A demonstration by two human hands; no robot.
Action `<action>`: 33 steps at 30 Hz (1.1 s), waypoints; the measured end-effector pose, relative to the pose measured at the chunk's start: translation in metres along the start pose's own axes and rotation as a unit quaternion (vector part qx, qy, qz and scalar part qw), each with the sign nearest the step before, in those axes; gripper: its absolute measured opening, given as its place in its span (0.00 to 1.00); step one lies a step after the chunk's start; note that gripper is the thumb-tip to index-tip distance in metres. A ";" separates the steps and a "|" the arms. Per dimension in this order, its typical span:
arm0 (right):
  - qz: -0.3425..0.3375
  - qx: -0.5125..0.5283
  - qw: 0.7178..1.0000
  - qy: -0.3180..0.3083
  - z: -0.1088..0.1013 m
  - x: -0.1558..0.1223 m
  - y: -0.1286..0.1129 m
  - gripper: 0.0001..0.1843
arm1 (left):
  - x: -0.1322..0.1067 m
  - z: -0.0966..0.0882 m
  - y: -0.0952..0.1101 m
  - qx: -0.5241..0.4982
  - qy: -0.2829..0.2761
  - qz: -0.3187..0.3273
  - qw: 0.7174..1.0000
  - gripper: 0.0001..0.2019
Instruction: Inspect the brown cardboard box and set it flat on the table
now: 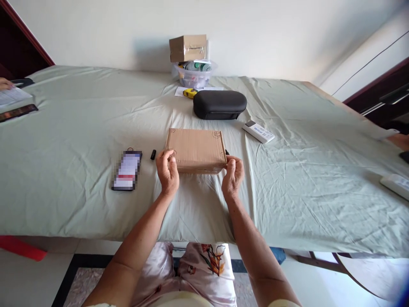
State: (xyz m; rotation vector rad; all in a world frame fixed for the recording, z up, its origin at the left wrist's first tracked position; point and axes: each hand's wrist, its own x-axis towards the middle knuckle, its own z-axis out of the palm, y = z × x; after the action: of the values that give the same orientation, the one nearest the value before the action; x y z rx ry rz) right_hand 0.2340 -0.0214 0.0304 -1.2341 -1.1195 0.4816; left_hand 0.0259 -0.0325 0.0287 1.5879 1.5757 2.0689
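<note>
A flat brown cardboard box (196, 147) is in front of me over the cloth-covered table, with pen-like marks near its corners. My left hand (168, 170) grips its near left corner, thumb at the front and fingers along the side. On the opposite end, my right hand (233, 175) is closed on the near right corner, its fingertips partly hidden by the box. Just left of the box lies a small black stick-like object (153, 154). Farther left is a phone (127, 170) with a blurred screen.
Behind the box sit a black zip case (220, 104), a white remote-like device (258, 131) and a yellow tool (190, 93). A plastic basket (195, 79) with another carton (188, 47) on top stands by the wall. At far left, another person's hand (4, 84) rests near papers.
</note>
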 end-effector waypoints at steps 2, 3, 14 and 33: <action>-0.008 0.006 1.000 -0.008 -0.002 0.001 0.000 0.23 | 0.001 0.000 -0.001 0.000 0.004 0.000 1.000 0.17; -0.015 0.007 1.000 -0.011 -0.002 0.001 0.000 0.23 | 0.001 0.000 -0.002 0.002 0.004 -0.002 1.000 0.17; -0.034 -0.025 0.996 -0.080 -0.001 0.011 0.013 0.28 | 0.009 -0.004 -0.019 0.032 -0.030 0.006 0.999 0.23; -0.004 -0.286 0.928 -0.238 -0.018 0.017 0.021 0.17 | 0.007 -0.002 -0.031 0.019 -0.096 -0.154 0.983 0.37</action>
State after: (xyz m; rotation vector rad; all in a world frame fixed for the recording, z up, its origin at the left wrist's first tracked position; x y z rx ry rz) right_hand 0.2626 -0.0103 0.0194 -1.6644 -1.7623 0.4778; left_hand 0.0065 -0.0152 0.0099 1.3992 1.6767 1.6855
